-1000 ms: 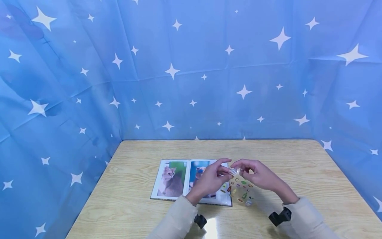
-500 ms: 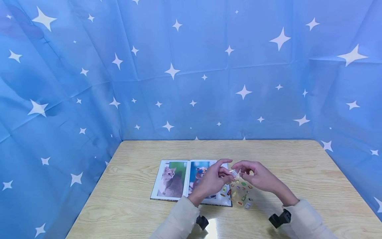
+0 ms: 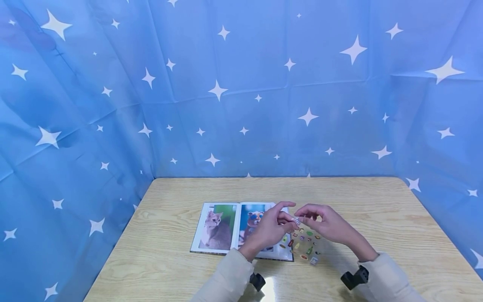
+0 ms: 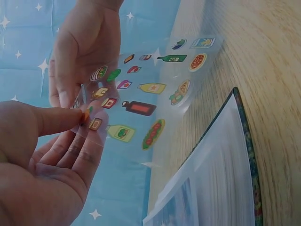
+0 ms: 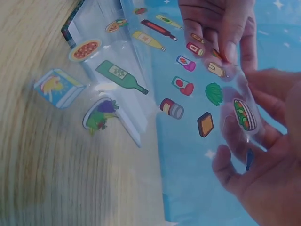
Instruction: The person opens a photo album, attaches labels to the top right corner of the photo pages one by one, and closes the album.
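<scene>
A clear sticker sheet [image 4: 139,108] printed with small food pictures, such as bottles, pizza and bread, is held up off the table at a tilt. My left hand [image 3: 267,228] pinches its edge between thumb and fingers, the thumb [image 4: 59,120] lying on the printed side. Across the same edge, my right hand [image 3: 327,221] grips the corner beside a salad bowl sticker [image 5: 244,114], with its fingers partly showing through the clear film. In the head view the fingertips of both hands nearly meet at the sheet's far end.
An open photo album [image 3: 238,235] lies flat under and left of the left hand, showing a cat photo [image 3: 216,226] and an animal in sunglasses [image 3: 252,222]. The wooden table [image 3: 170,218] ends at a blue star-patterned curtain [image 3: 264,134].
Both hands stay almost in place, shifting very slightly to the right. The sheet's far end between the fingertips has changed its tilt a little.
</scene>
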Demonstrator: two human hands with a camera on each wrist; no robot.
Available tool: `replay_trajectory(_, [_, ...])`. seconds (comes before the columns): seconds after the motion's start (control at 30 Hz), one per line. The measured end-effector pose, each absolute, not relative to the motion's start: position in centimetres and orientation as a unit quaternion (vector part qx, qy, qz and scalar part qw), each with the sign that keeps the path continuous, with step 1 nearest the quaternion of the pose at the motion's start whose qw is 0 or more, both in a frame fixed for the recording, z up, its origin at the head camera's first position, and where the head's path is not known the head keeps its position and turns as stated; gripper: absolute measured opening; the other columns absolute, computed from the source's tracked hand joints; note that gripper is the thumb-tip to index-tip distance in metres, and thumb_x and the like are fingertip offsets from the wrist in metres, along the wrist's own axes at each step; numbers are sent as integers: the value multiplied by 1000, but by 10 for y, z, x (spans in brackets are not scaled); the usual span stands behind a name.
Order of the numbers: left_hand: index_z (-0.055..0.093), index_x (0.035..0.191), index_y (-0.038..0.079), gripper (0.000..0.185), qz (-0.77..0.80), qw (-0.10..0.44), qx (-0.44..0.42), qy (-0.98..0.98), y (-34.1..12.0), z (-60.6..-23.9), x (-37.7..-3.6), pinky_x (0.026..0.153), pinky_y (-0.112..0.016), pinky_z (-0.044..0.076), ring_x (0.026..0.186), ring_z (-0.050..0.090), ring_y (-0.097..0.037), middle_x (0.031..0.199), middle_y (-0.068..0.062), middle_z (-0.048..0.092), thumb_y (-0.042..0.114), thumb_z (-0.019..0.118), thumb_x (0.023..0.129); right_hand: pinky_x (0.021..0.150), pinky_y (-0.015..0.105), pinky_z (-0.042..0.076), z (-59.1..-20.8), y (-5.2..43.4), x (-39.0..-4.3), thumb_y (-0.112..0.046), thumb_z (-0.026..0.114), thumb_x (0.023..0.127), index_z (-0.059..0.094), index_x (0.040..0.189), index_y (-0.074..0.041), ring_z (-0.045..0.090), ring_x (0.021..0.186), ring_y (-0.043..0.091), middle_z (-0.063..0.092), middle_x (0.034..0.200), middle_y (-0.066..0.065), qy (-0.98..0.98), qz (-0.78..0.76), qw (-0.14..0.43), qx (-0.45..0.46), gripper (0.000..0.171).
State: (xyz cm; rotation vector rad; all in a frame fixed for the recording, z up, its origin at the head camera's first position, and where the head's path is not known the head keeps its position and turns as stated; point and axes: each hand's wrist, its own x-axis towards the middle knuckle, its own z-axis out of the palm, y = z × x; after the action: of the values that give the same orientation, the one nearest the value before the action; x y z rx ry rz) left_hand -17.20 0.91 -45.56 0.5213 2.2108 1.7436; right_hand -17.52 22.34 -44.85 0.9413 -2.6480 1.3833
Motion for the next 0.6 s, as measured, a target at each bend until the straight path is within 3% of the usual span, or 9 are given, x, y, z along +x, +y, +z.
replay_trajectory(0.23, [53, 139, 26, 51, 593, 137, 181, 773, 12, -455, -170, 72, -20, 55, 79, 69, -6, 89, 10, 70, 4, 64, 94, 63, 28, 50, -449, 224, -175, -3, 64, 95, 72, 107, -17, 59, 77, 8, 70, 94, -6, -847, 440, 21, 297, 20])
replay_trajectory(0.6, [56, 135, 24, 47, 591, 130, 195, 772, 13, -456, -172, 69, -20, 54, 80, 70, -8, 89, 7, 72, 3, 65, 94, 65, 28, 53, -453, 226, -176, -4, 71, 90, 74, 97, -21, 62, 81, 6, 69, 93, -7, -848, 437, 61, 293, 19])
